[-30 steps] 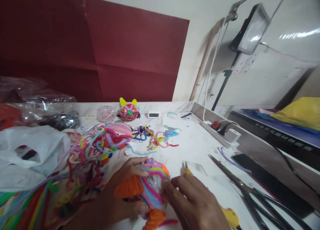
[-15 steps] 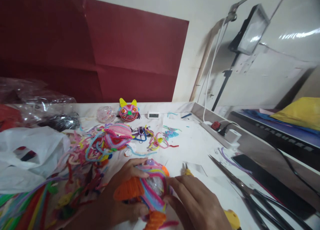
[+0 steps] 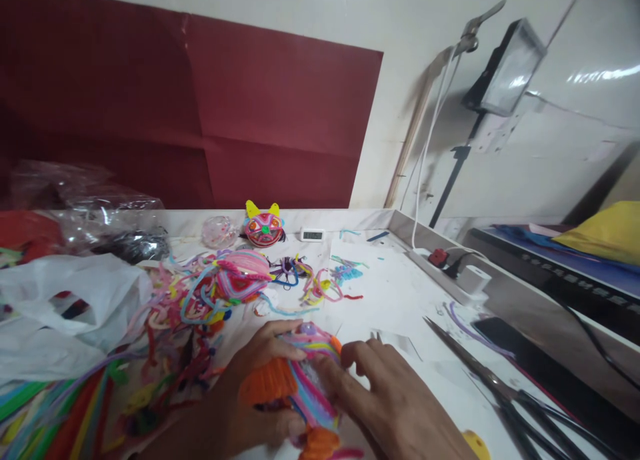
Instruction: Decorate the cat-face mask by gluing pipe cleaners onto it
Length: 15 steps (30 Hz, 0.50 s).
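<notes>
Left hand (image 3: 243,363): fingers and thumb spread partway, gripping a striped craft piece (image 3: 316,395) from its left side, fingers on the far side, thumb on the near side. Right hand (image 3: 397,397): half curled, fingertips on the piece's middle; can't tell if it pinches anything there. Piece sits between the hands, near part of the desk (image 3: 395,280), roughly mid-width. Pink, blue and yellow bands, purple bead at the far end, orange ribbed fin (image 3: 270,381) beside the left palm, second orange part at the near end.

Right side of desk: big scissors (image 3: 493,382), blades slightly apart, tips toward the back edge. Dark flat slab (image 3: 545,380) just beyond them, along the right edge. Power strip (image 3: 445,273) against the same edge, further back.

Back edge, left to right: clear ball (image 3: 219,232), eared mask-like ornament (image 3: 265,230), small digital clock (image 3: 312,235).

Left side: white plastic bag (image 3: 100,287), tangled fuzzy stems (image 3: 165,300), and a pink striped piece (image 3: 245,267) on the tangle's right. Bundle of coloured stems (image 3: 65,413) toward the near left corner. Yellow object (image 3: 476,445) partly hidden by the right hand.
</notes>
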Tool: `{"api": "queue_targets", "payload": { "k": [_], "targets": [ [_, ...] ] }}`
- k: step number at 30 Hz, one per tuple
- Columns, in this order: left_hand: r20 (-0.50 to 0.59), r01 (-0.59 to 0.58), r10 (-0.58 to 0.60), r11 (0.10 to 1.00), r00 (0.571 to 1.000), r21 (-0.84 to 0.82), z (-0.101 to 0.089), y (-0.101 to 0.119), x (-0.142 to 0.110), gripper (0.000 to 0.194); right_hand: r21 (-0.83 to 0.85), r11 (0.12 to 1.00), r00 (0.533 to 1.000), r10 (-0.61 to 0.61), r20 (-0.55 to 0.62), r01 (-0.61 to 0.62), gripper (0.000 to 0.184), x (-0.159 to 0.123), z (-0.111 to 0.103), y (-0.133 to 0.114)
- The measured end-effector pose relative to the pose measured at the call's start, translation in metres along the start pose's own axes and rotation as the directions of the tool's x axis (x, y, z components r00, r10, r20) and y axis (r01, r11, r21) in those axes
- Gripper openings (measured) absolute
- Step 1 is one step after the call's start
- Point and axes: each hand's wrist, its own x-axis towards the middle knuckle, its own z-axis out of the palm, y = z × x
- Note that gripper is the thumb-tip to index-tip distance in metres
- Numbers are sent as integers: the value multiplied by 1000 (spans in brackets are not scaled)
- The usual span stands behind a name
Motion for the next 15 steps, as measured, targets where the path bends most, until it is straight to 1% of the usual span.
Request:
{"api": "queue_targets", "payload": {
  "k": [1, 3, 5, 7, 10, 12, 15],
  "targets": [
    [9, 7, -7, 1000, 1000, -8, 0, 0, -1, 65, 4, 1000, 1000, 4, 3, -4, 33, 0, 1, 0],
    [8, 17, -17, 1000, 1000, -10, -1, 1, -3, 68, 10, 1000, 1000, 12, -29, -12, 32, 1, 4, 1],
    [-11, 15, -15, 1000, 1000, -6, -1, 2, -3, 67, 27, 1000, 996, 16, -86, -14, 37, 2, 8, 1],
    [-17, -2, 2, 1000, 1000, 0, -1, 4, -2, 66, 61, 998, 995, 25, -102, -18, 41, 3, 11, 1],
    [3, -26, 26, 1000, 1000, 0, -2, 7, 0, 63, 124, 991, 997, 52, -53, -45, 36, 5, 9, 1],
    [33, -13, 12, 1000, 999, 18, -3, 8, 1, 60, 159, 986, 998, 57, -4, -55, 28, 6, 4, 0],
    [60, 17, -20, 999, 998, 45, -4, 9, 2, 59, 187, 980, 997, 50, 57, -60, 27, 5, -3, 1]
  ]
}}
